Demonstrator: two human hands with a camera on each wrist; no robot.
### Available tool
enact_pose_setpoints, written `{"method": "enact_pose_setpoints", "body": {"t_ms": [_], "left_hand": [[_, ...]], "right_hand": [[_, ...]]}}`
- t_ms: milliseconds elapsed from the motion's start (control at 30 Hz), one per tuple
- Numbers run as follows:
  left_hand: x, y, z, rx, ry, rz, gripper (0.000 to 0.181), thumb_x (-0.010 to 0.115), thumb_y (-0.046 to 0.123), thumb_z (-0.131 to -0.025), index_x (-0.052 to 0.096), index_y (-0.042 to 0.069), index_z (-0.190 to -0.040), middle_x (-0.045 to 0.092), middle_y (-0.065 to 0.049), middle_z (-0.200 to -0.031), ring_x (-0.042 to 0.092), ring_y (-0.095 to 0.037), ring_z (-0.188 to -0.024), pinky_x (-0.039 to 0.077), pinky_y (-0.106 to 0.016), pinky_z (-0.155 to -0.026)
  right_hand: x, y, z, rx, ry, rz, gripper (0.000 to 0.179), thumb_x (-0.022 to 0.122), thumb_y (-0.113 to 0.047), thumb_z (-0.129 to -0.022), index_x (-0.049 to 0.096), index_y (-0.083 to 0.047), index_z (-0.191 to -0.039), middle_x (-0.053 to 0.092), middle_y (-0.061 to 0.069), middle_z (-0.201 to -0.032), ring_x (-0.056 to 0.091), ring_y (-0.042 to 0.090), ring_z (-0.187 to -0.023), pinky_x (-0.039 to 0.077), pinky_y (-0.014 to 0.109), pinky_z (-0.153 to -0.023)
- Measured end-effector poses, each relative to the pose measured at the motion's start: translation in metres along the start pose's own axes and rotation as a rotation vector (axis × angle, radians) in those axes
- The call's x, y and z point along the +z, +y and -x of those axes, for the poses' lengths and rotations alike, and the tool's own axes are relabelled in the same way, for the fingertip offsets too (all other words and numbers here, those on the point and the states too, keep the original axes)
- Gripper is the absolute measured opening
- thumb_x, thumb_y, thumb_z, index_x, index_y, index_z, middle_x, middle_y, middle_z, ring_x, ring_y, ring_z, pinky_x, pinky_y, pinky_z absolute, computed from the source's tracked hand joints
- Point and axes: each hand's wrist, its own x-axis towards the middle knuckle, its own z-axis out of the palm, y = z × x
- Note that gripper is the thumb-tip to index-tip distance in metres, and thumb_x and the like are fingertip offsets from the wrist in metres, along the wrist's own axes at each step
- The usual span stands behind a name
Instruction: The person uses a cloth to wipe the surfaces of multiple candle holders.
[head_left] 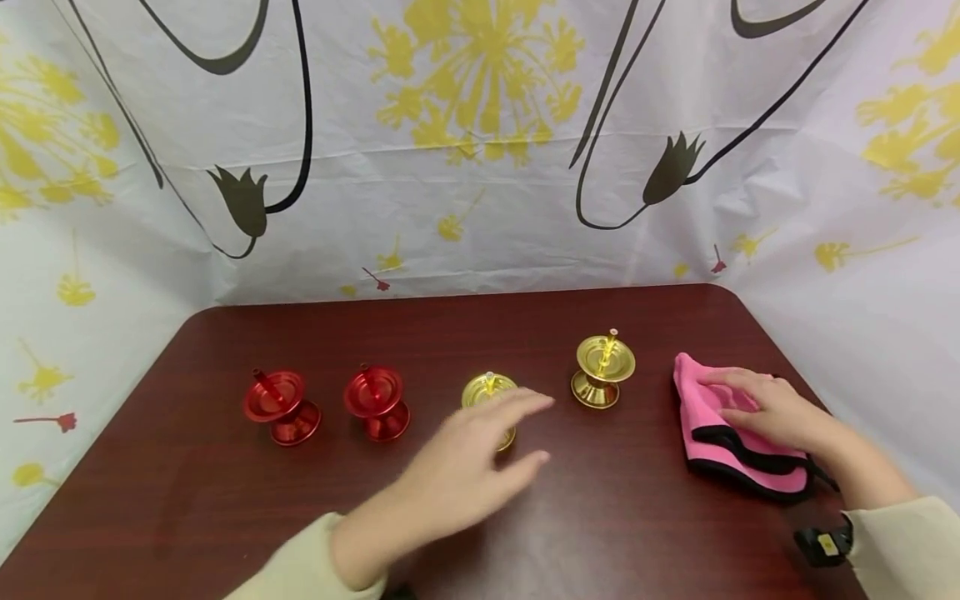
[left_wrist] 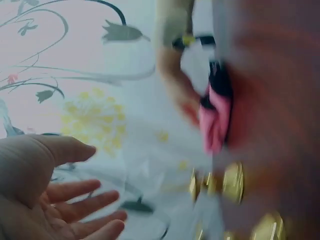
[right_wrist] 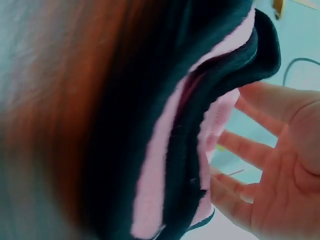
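Observation:
A folded pink cloth with black edging (head_left: pixel 712 408) lies at the table's right side. My right hand (head_left: pixel 772 408) rests on it with fingers spread; the right wrist view shows the palm (right_wrist: pixel 285 175) beside the folded layers. My left hand (head_left: pixel 472 467) hovers over the middle of the table, fingers extended and holding nothing. Behind it, partly hidden, stands a gold cup-shaped stand (head_left: pixel 480 390) with a small stick in it. Another gold stand (head_left: pixel 596 387) is between that hand and the cloth. Two red stands, one far left (head_left: pixel 294 423) and one nearer (head_left: pixel 386 421), each carry a red stick.
The dark reddish-brown table (head_left: pixel 187 500) has rounded back corners. A white patterned sheet (head_left: pixel 480 250) with yellow flowers and dark stems hangs behind it and along both sides. A black band (head_left: pixel 825 546) is on the right wrist.

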Motion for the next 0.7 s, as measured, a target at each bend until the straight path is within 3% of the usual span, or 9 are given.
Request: {"method": "enact_pose_setpoints", "body": {"t_ms": [100,167,300,400,500,567,700], "left_hand": [[-0.030,-0.017,0.016,0.097,0.136,-0.144,0.048,0.075,0.022,-0.087,0.062,0.011,-0.132,0.063,-0.002,-0.134,0.053,-0.018,-0.134,0.044,-0.039,-0.112],[-0.051,-0.031,0.025,0.121,0.212,-0.245,0.048,0.077,0.020,-0.085,0.063,0.008,-0.129,0.064,-0.005,-0.133,0.051,-0.023,-0.135,0.043,-0.042,-0.112],[-0.092,-0.063,0.042,0.075,0.322,-0.401,0.054,0.078,0.017,-0.082,0.061,0.005,-0.131,0.064,-0.011,-0.133,0.050,-0.030,-0.135,0.044,-0.051,-0.108],[-0.113,-0.086,0.054,0.024,0.381,-0.500,0.063,0.077,0.021,-0.081,0.056,0.006,-0.138,0.061,-0.014,-0.136,0.048,-0.034,-0.136,0.048,-0.057,-0.101],[-0.127,-0.108,0.063,-0.006,0.409,-0.596,0.071,0.072,0.035,-0.084,0.049,0.008,-0.145,0.057,-0.015,-0.142,0.045,-0.036,-0.140,0.048,-0.062,-0.097],[-0.134,-0.120,0.070,-0.068,0.393,-0.641,0.076,0.069,0.045,-0.086,0.043,0.013,-0.150,0.051,-0.012,-0.149,0.038,-0.033,-0.145,0.044,-0.065,-0.101],[-0.145,-0.139,0.088,-0.224,0.307,-0.673,0.083,0.064,0.053,-0.088,0.029,0.023,-0.157,0.033,-0.008,-0.161,0.019,-0.029,-0.154,0.026,-0.071,-0.111]], "right_hand": [[0.005,0.003,0.001,0.016,-0.076,-0.001,0.062,0.072,-0.019,-0.088,0.048,-0.016,-0.146,0.044,0.038,-0.139,0.043,0.053,-0.125,0.024,0.062,-0.092],[0.009,0.003,0.003,0.055,-0.127,-0.010,0.070,0.070,-0.024,-0.090,0.039,-0.024,-0.153,0.034,0.044,-0.144,0.033,0.059,-0.130,0.017,0.069,-0.097],[0.012,0.003,0.006,0.101,-0.209,-0.047,0.082,0.067,-0.034,-0.092,0.020,-0.037,-0.158,0.018,0.048,-0.149,0.016,0.067,-0.134,0.005,0.079,-0.103],[0.011,0.007,0.010,0.110,-0.239,-0.046,0.087,0.067,-0.038,-0.092,0.011,-0.040,-0.158,0.011,0.048,-0.151,0.006,0.072,-0.134,0.001,0.082,-0.102],[0.008,0.014,0.013,0.111,-0.240,-0.001,0.091,0.067,-0.040,-0.092,0.007,-0.038,-0.159,0.010,0.046,-0.152,0.003,0.077,-0.130,0.002,0.084,-0.101],[0.007,0.016,0.014,0.111,-0.235,0.065,0.091,0.066,-0.045,-0.092,0.005,-0.037,-0.159,0.011,0.042,-0.154,0.005,0.075,-0.132,0.007,0.084,-0.100],[0.001,0.018,0.016,0.113,-0.188,0.247,0.091,0.062,-0.062,-0.089,0.007,-0.041,-0.158,0.007,0.026,-0.164,-0.007,0.054,-0.148,0.012,0.083,-0.099]]}}
